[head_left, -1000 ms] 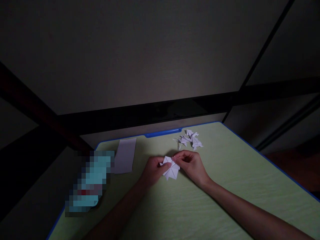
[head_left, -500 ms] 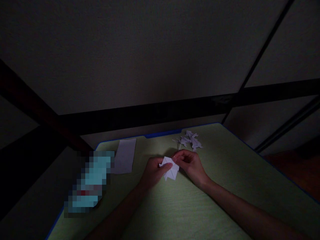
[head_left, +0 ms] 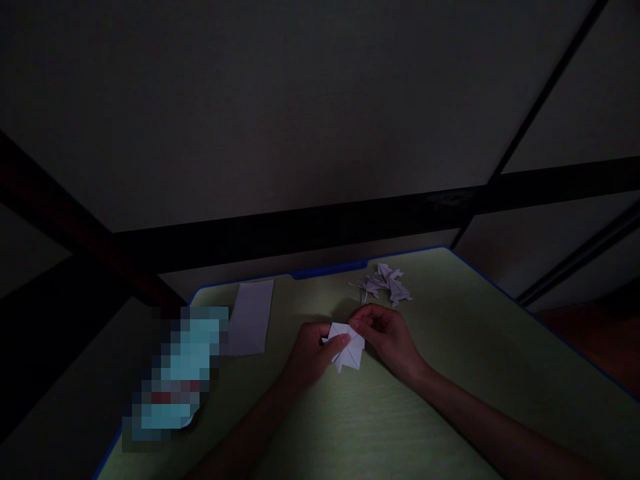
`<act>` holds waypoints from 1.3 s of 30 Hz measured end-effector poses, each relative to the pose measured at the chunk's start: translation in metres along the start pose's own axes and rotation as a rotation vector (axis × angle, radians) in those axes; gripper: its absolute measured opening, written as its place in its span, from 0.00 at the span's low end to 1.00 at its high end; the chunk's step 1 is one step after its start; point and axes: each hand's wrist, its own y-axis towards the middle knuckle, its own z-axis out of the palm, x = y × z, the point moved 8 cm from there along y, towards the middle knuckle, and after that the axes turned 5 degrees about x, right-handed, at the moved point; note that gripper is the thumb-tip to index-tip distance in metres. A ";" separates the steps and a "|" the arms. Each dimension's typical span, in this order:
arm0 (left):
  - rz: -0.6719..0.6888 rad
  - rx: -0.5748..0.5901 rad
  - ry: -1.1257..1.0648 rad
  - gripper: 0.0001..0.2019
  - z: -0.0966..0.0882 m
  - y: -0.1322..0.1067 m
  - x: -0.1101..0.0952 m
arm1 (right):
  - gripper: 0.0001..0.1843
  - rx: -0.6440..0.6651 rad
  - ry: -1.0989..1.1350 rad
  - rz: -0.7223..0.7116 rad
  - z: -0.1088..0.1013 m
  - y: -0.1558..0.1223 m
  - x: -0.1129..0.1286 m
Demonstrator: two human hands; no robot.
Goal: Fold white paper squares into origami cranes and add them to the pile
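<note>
Both hands are closed on one small piece of folded white paper [head_left: 353, 353], which is held up near the middle of the bench [head_left: 320, 427], between the left hand and the right hand. The left hand [head_left: 311, 350] grips the paper's left side, its thumb lying flat across the upper face and pointing right, with the fingers curled in behind and mostly hidden by the paper. The right hand [head_left: 387, 337] pinches the upper right corner between thumb and forefinger; its other fingers are bent, leaving a small dark hollow within the hand. The paper shows crease lines and several pointed corners, one of them jutting down at its lower edge. Whether the paper touches the bench cannot be told. Just beyond the right hand, near the far edge, lies a cluster of folded paper shapes [head_left: 395, 287], close against one another, with thin white strips [head_left: 363, 293] at their left. Left of the hands and apart from them, a plain paper sheet [head_left: 250, 319] lies flat, next to a light blue item [head_left: 187, 360] blurred into blocks. The bench is pale green with a blue rim [head_left: 410, 253].
</note>
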 end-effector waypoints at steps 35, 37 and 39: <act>0.025 0.012 0.016 0.13 0.004 0.005 0.002 | 0.06 0.035 -0.216 -0.145 0.005 -0.004 0.010; 0.026 0.007 0.002 0.14 0.005 0.005 0.002 | 0.06 0.036 -0.222 -0.148 0.006 -0.005 0.011; 0.023 0.005 -0.015 0.14 0.005 0.004 0.003 | 0.06 0.041 -0.228 -0.142 0.006 -0.005 0.011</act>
